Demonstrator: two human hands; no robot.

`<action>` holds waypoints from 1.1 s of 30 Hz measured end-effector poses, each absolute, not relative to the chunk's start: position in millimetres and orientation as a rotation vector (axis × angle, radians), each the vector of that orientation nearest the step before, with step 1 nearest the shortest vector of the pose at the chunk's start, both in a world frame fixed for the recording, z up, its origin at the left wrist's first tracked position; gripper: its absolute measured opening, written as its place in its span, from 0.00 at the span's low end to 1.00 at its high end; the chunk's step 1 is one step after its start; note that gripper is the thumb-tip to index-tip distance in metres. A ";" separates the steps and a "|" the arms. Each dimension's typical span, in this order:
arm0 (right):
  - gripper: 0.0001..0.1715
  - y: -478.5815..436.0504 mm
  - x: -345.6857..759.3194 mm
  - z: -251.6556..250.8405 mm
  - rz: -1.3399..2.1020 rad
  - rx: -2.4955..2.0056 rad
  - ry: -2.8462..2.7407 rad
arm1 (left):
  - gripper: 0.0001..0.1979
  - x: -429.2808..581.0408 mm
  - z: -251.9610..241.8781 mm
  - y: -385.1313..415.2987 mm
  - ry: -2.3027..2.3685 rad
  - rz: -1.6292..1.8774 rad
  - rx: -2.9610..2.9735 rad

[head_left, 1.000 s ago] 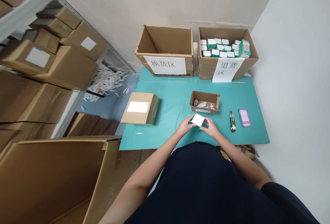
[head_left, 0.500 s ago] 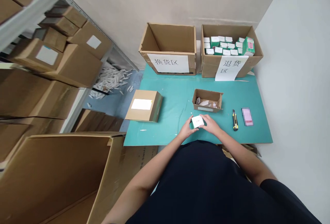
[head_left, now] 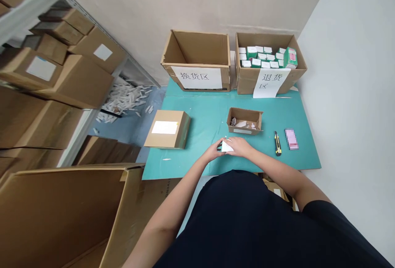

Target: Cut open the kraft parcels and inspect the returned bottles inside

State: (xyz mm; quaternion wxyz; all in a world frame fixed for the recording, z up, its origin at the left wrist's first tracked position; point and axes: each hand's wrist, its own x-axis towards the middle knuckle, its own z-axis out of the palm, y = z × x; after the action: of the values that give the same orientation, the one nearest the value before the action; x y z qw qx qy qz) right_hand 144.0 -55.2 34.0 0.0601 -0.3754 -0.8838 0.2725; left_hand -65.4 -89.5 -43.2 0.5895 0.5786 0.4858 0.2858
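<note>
Both my hands hold a small white box [head_left: 226, 146] just above the near edge of the green table [head_left: 203, 120]. My left hand [head_left: 212, 153] grips its left side. My right hand [head_left: 240, 145] lies over its top and right side, hiding most of it. A small open cardboard box [head_left: 245, 121] with paper scraps stands right behind my hands.
A closed brown carton [head_left: 168, 129] with a white label sits at the table's left. A yellow-black utility knife [head_left: 277, 143] and a pink item [head_left: 291, 139] lie right. Two large labelled cartons stand at the back, the left one [head_left: 197, 60] empty, the right one [head_left: 268, 62] holding several small boxes.
My hands have turned the small white box and shifted it slightly left; my right hand now covers more of it.
</note>
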 end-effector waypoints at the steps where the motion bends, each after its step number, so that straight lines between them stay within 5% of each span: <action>1: 0.39 -56.0 143.0 37.1 0.804 -1.150 -2.687 | 0.47 -65.0 -43.0 -89.2 1.138 0.655 1.360; 7: 0.30 -51.2 144.1 47.5 0.875 -1.267 -2.605 | 0.49 -62.5 -43.4 -89.0 1.200 0.604 1.374; 14: 0.24 -36.9 146.6 28.7 1.154 -1.591 -1.838 | 0.48 -47.8 -22.3 -99.0 1.300 0.653 1.317; 21: 0.08 -40.6 152.2 12.9 0.705 -1.746 -1.928 | 0.35 -26.1 -6.6 -93.5 1.625 0.580 1.366; 33: 0.20 -66.9 153.9 43.3 0.668 -1.331 -2.695 | 0.23 -32.3 9.5 -97.6 1.697 0.615 1.371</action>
State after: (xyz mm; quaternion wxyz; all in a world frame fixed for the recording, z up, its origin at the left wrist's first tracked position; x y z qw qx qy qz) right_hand 153.9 -66.9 43.3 0.0313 -0.4322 -0.8747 0.2170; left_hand -32.3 -97.6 9.5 0.4236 0.5479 0.6782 0.2456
